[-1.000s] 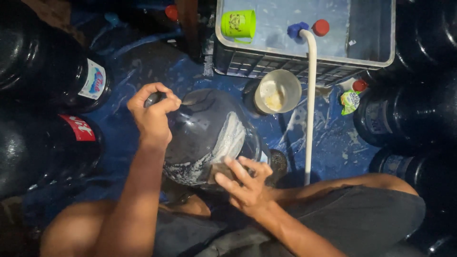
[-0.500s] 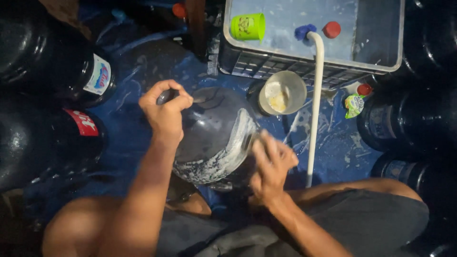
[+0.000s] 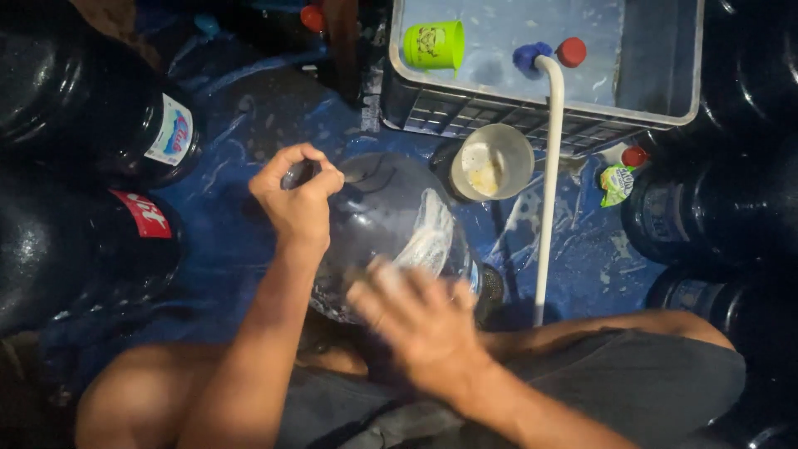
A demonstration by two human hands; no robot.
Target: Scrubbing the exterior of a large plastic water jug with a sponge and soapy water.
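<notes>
While left hand [image 3: 298, 198] stays clamped on water jug [image 3: 391, 224] neck, right hand [image 3: 420, 320], open, blurred, has slid lower down soapy jug side; scrubbing continues.

A wet blue tarp [image 3: 241, 241] carries a jug [image 3: 391, 224] at centre (soapy), a cup [image 3: 490, 162] at one o'clock, a crate [image 3: 540, 112] at twelve, dark jugs [image 3: 75, 191] at nine.
</notes>
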